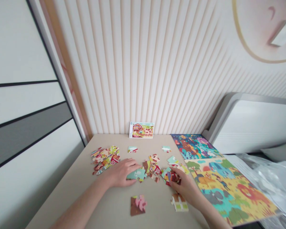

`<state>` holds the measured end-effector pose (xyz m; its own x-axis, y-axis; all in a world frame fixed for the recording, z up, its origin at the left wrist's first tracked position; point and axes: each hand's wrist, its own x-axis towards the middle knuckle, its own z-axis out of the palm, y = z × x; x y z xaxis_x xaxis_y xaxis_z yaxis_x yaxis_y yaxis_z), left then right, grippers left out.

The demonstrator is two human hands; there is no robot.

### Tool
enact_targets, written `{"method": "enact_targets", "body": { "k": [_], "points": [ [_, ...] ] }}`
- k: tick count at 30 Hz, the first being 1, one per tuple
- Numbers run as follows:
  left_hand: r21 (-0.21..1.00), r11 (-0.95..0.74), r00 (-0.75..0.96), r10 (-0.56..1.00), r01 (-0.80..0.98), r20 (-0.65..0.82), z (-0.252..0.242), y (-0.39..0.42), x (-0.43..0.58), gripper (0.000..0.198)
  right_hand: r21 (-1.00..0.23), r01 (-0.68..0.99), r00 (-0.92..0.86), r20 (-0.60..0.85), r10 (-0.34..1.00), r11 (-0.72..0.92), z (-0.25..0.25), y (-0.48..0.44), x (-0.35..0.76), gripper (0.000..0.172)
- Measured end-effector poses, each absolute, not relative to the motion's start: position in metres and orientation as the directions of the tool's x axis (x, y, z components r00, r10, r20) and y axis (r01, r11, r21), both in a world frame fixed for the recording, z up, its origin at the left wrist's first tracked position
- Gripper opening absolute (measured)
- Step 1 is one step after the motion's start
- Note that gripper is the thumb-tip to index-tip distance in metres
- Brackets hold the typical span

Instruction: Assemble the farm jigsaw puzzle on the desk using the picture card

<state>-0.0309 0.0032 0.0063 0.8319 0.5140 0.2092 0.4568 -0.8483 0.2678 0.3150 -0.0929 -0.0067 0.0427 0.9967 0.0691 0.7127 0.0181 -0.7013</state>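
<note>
My left hand is closed on a teal puzzle piece, fingers over its top and thumb along its near edge. Right of it lies a loose heap of mixed puzzle pieces, some with a red barn print. At the heap's right side, my right hand has thumb and fingers curled around a dark red puzzle piece; its hold is partly hidden. Nearer me lie a brown and pink corner piece and a brown and green fence piece. Farther back are two sky-coloured pieces, one left, one right.
A farm picture card leans on the ribbed wall. Another pile of pieces lies at the table's left. Two assembled puzzles, a dark blue one and a yellow safari one, cover the right side. Clear plastic wrap lies beyond.
</note>
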Motion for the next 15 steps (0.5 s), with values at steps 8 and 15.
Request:
{"method": "enact_targets", "body": {
  "k": [8, 15],
  "points": [
    [0.277, -0.831, 0.816, 0.541, 0.482, 0.202, 0.002, 0.009, -0.037, 0.062, -0.709, 0.705, 0.015, 0.072, 0.997, 0.041, -0.008, -0.088, 0.306, 0.057],
    [0.277, -0.818, 0.804, 0.562, 0.505, 0.194, 0.001, 0.012, -0.044, 0.057, -0.718, 0.691, 0.021, 0.126, 0.992, 0.076, -0.014, -0.086, 0.31, 0.054]
  ]
}}
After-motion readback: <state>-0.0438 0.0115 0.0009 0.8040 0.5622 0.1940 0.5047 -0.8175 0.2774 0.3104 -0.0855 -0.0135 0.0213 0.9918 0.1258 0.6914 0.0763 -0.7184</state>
